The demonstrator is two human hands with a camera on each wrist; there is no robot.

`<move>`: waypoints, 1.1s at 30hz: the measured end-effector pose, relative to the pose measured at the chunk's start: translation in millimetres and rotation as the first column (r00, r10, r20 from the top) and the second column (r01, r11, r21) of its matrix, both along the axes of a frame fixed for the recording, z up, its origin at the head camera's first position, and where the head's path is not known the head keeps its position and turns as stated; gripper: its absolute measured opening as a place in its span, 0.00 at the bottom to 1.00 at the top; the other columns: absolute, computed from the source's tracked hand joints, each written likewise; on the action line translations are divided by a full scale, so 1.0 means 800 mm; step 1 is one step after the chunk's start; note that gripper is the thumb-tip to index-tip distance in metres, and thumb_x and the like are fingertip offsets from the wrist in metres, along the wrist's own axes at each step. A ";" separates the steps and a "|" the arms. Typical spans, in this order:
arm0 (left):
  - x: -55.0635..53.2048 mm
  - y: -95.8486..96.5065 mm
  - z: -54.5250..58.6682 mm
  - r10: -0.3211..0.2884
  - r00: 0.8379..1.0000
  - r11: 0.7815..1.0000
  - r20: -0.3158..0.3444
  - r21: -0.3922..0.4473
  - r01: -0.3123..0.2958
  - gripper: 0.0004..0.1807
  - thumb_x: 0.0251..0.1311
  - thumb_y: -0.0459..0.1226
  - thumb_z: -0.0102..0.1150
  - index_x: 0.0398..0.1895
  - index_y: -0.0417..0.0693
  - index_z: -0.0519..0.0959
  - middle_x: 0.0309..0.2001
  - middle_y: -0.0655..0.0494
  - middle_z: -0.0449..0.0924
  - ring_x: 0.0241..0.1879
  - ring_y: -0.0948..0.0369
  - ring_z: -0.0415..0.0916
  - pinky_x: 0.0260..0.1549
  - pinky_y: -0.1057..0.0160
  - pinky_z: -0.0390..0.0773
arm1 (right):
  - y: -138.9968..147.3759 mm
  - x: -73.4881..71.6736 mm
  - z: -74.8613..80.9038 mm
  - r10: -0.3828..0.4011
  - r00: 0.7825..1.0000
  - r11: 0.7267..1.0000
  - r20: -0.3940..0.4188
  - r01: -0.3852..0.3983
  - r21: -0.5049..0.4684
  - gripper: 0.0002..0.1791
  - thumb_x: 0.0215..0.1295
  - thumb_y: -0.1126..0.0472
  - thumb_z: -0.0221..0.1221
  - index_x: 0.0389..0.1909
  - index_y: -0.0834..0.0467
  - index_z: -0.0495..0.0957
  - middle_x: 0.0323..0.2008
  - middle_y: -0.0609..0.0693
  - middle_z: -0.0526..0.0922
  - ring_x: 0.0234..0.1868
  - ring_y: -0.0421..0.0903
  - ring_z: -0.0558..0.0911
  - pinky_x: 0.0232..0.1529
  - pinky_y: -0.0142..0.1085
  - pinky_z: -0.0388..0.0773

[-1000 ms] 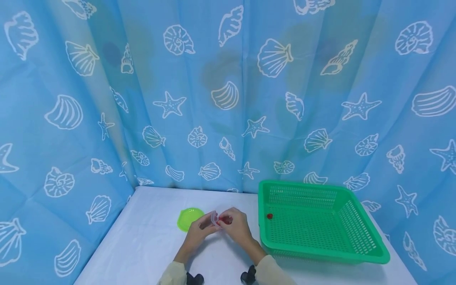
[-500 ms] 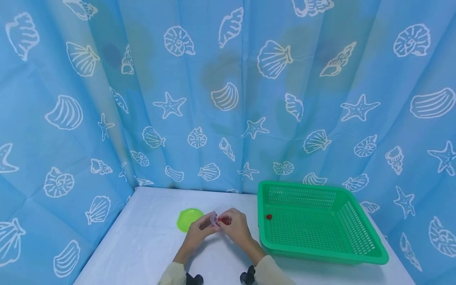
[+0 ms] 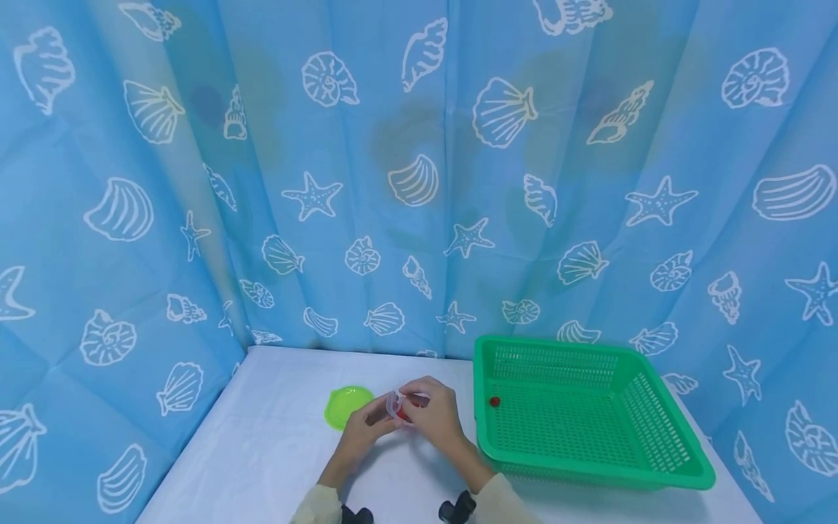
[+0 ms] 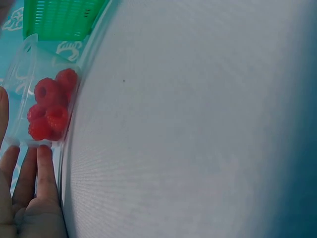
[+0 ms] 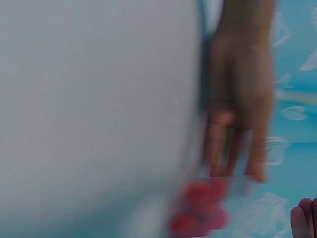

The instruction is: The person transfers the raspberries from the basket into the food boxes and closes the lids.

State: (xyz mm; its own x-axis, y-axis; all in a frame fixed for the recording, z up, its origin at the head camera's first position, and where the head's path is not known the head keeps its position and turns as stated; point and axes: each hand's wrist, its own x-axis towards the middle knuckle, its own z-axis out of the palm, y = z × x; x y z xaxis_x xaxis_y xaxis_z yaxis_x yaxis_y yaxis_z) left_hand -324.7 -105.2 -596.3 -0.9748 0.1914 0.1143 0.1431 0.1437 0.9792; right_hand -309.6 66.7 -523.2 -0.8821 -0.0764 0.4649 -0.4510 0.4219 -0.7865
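My left hand (image 3: 361, 434) grips a clear plastic container (image 4: 24, 94) by its side, fingertips along its wall. Several raspberries (image 4: 49, 94) lie in the container, seen through its wall. My right hand (image 3: 435, 415) hovers over the container's opening in the head view, index finger and thumb spread. Only a few right fingers (image 5: 303, 218) show, at the lower right of the right wrist view, apart from the container and holding nothing visible. That view is blurred. Behind my left hand lies a shallow lime-green lid or dish (image 3: 347, 407).
A large green mesh basket (image 3: 589, 466) stands to the right on the white-covered table (image 3: 281, 407). One small red raspberry-like thing (image 3: 495, 401) lies in the basket near its left wall. A blue curtain with shell prints (image 3: 393, 240) hangs around the table.
My right hand has lifted slightly, and its index finger and thumb have spread from the red fruit they were at. The left hand and container have stayed almost in place.
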 end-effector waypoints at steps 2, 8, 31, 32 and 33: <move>0.000 0.000 -0.002 0.003 1.000 1.000 0.014 -0.001 -0.003 0.36 0.55 0.48 0.70 0.68 0.53 0.71 0.64 0.56 0.73 0.65 0.53 0.68 0.62 0.49 0.69 | 0.003 0.004 0.018 0.016 1.000 1.000 -0.015 -0.016 -0.024 0.06 0.58 0.65 0.68 0.37 0.55 0.86 0.38 0.43 0.84 0.44 0.43 0.83 0.43 0.35 0.83; -0.001 0.000 -0.003 0.010 0.999 1.000 0.038 -0.014 -0.009 0.36 0.57 0.47 0.68 0.69 0.50 0.69 0.64 0.55 0.73 0.66 0.52 0.68 0.61 0.48 0.69 | 0.026 -0.001 0.058 0.037 0.999 0.998 0.022 -0.036 -0.043 0.08 0.61 0.61 0.67 0.41 0.50 0.86 0.42 0.43 0.84 0.47 0.42 0.84 0.46 0.35 0.81; -0.002 0.000 -0.004 0.008 0.999 1.000 0.052 -0.021 -0.007 0.35 0.55 0.48 0.69 0.67 0.55 0.72 0.65 0.56 0.72 0.67 0.50 0.64 0.61 0.45 0.70 | 0.195 -0.084 0.083 0.089 0.923 0.991 0.374 -0.118 0.057 0.13 0.64 0.63 0.62 0.44 0.68 0.83 0.39 0.57 0.85 0.39 0.51 0.84 0.46 0.51 0.82; -0.002 0.000 -0.005 0.010 0.998 1.000 0.056 -0.015 -0.009 0.35 0.55 0.47 0.70 0.67 0.55 0.72 0.65 0.56 0.72 0.67 0.51 0.64 0.61 0.45 0.70 | 0.199 -0.087 0.079 0.084 0.915 0.991 0.395 -0.118 0.064 0.13 0.63 0.63 0.62 0.43 0.69 0.83 0.39 0.57 0.85 0.39 0.52 0.84 0.45 0.51 0.82; -0.003 0.000 -0.005 0.013 0.999 1.000 0.053 -0.015 -0.012 0.35 0.55 0.47 0.70 0.67 0.55 0.72 0.65 0.56 0.72 0.67 0.51 0.65 0.60 0.45 0.70 | 0.202 -0.090 0.073 0.079 0.903 0.991 0.422 -0.117 0.065 0.13 0.63 0.63 0.61 0.43 0.69 0.83 0.38 0.58 0.85 0.38 0.52 0.84 0.45 0.51 0.82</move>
